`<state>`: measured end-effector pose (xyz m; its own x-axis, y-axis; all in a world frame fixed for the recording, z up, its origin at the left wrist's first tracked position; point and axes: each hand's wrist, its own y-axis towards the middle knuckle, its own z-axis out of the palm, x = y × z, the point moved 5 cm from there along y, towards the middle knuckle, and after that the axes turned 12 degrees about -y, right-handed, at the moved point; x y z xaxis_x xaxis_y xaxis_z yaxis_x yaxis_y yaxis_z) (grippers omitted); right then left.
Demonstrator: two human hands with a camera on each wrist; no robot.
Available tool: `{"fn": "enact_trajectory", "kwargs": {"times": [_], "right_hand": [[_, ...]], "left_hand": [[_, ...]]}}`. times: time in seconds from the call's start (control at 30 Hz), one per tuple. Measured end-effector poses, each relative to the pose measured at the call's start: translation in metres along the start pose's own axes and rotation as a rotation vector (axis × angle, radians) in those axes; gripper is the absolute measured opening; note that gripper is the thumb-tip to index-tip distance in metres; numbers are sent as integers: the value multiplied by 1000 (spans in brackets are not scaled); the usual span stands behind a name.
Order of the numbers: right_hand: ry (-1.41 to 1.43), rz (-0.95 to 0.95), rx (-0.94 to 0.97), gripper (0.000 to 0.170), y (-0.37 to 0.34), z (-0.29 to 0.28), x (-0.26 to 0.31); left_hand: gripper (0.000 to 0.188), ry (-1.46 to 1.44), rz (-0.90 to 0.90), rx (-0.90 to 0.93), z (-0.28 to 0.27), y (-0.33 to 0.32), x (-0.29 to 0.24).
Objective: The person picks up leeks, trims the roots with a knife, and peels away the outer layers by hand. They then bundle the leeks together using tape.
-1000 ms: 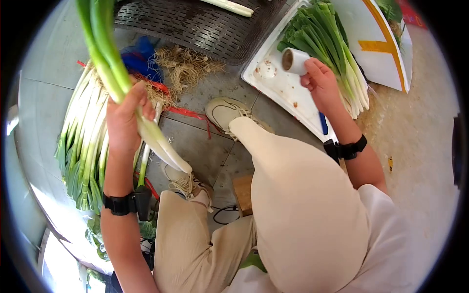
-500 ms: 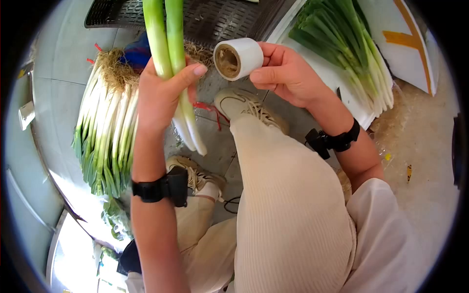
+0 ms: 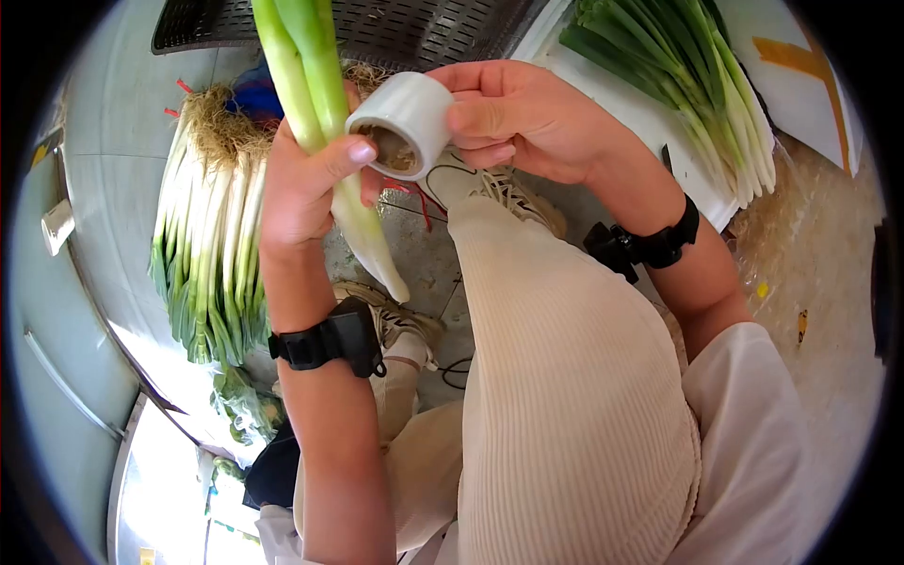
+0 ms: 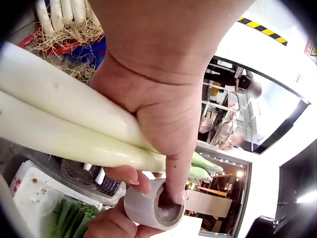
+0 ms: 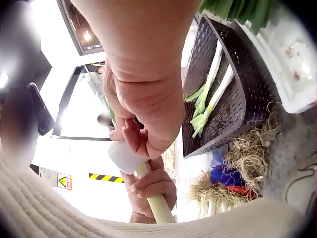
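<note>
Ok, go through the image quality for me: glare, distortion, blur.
Head: fisheye bowing with black corners, blown-out glare at lower left, the tape-like roll fairly crisp; left wrist: dark corners, the held leeks pale but clear; right wrist: the white wall washed out, soft grey smudges along the left edge.

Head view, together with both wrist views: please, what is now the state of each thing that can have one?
Held leeks: together in the left grip, visible white end rootless.
White roll: pinched by the right grip, hollow core showing.
Floor leeks: piled, roots attached.
Tray leeks: bunched, green leaves on.
White tray: partly covered, soiled.
Dark crate: open-topped, with leeks inside.
</note>
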<state>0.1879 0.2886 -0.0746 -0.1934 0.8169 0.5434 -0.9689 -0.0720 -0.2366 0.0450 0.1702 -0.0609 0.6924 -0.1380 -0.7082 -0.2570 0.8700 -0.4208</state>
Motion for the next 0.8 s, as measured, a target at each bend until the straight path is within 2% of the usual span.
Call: {"fn": "enact_trajectory", "kwargs": {"times": [0.13,0.2,0.23,0.3,0.33,0.4,0.53,0.57,0.63,0.8], "right_hand": [[-103,-49,-134,38,8,4,4],[-763,-434,-469,42,5,-1,25],[-768,-433,-460,42,2,3,25],[-1005,-619,-490,28,-8,21,36],[-1008,-621,-479,28,-5,23,36],[-1317,-841,-381,41,-4,43,36],[-1527,-983,-344,44,7,55,24],[-1527,-983,-334,44,11,54,22],[-1565,-1050,-430,46,11,52,20],[-1578,-1108,-398,44,13,53,21]], "left_hand": [[45,-45,38,-37,-3,-5,-3],[44,-58,57,-72,-7,-8,-3],[43,-71,75,-108,-8,-11,-2],[45,-103,93,-107,-10,-18,2],[47,-129,103,-99,-10,-21,3],[48,-150,105,-127,-11,-28,9],[48,-124,84,-142,-11,-33,14],[47,-118,77,-136,-13,-33,14],[46,-110,84,-146,-21,-35,14],[41,-124,122,-157,-21,-33,8]]}}
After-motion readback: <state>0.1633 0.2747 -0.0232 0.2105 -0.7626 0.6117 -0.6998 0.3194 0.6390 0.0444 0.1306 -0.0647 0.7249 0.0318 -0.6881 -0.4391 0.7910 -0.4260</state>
